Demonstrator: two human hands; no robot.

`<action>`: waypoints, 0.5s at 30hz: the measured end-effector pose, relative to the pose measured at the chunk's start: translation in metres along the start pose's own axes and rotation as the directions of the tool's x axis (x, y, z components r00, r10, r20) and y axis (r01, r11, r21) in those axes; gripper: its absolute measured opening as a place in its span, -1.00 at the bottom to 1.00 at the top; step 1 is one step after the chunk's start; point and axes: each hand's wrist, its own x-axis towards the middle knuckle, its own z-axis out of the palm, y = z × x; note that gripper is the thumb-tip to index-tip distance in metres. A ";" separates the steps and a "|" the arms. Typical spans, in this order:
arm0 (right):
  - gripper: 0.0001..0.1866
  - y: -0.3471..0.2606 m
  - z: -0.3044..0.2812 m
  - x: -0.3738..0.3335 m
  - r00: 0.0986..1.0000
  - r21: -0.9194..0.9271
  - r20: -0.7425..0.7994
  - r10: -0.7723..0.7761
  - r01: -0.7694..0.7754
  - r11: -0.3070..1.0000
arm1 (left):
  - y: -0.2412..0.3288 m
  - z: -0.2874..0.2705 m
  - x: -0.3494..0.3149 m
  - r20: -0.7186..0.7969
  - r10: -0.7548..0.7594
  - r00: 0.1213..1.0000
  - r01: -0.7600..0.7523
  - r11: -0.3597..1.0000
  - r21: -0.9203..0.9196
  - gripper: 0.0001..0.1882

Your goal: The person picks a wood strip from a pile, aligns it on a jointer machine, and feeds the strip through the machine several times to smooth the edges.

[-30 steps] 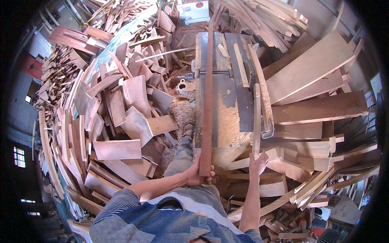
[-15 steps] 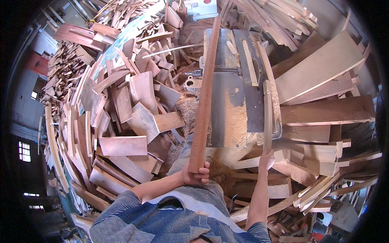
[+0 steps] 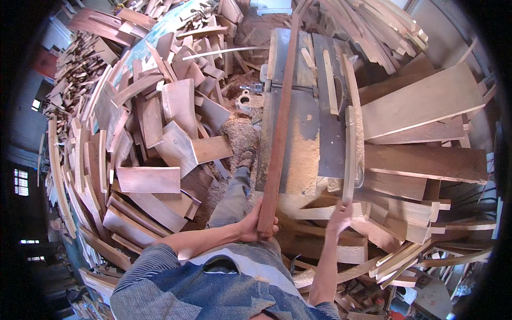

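A long reddish-brown wooden board (image 3: 281, 120) stretches away from me over the dark metal machine table (image 3: 306, 106). My left hand (image 3: 255, 223) is closed round the near end of this board, its fingertips showing at the right edge. To the right, my right hand (image 3: 340, 215) grips the near end of a narrow pale wooden strip (image 3: 349, 152). That strip lies along the table's right side, beside a curved, sawdust-covered piece of wood (image 3: 356, 101). Another thin pale strip (image 3: 330, 80) rests on the table between the board and my right hand's strip.
Heaped wood offcuts (image 3: 149, 178) crowd the left side. Wide boards (image 3: 426, 101) fan out on the right, with stacked pieces (image 3: 410, 213) nearer me. Sawdust (image 3: 304, 165) coats part of the table. A metal fitting (image 3: 246, 100) juts from its left side; my foot (image 3: 245, 158) stands below.
The reddish-brown board has shifted right over the table, its far end most. My right hand stays on the pale strip. The view has turned slightly, and my foot has come into sight.
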 end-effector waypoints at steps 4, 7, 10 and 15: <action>-0.56 -0.066 0.048 -0.016 0.782 0.401 0.616 -0.093 -0.210 0.892 | 0.000 0.011 0.015 0.194 -0.142 0.971 0.151 0.988 -0.031 0.06; -0.52 -0.143 0.089 0.007 0.560 0.474 0.828 -0.030 -0.671 0.571 | -0.001 0.015 0.031 0.271 -0.212 0.939 0.209 0.977 0.039 0.07; -0.56 -0.188 0.108 0.034 0.402 0.369 0.915 -0.047 -0.782 0.502 | 0.011 0.029 0.031 0.176 -0.310 0.934 0.264 0.933 0.244 0.08; -0.70 -0.192 0.107 0.028 0.499 0.300 0.863 0.071 -0.622 0.723 | 0.082 0.018 0.056 -0.078 -0.181 0.980 0.167 0.554 0.816 -0.25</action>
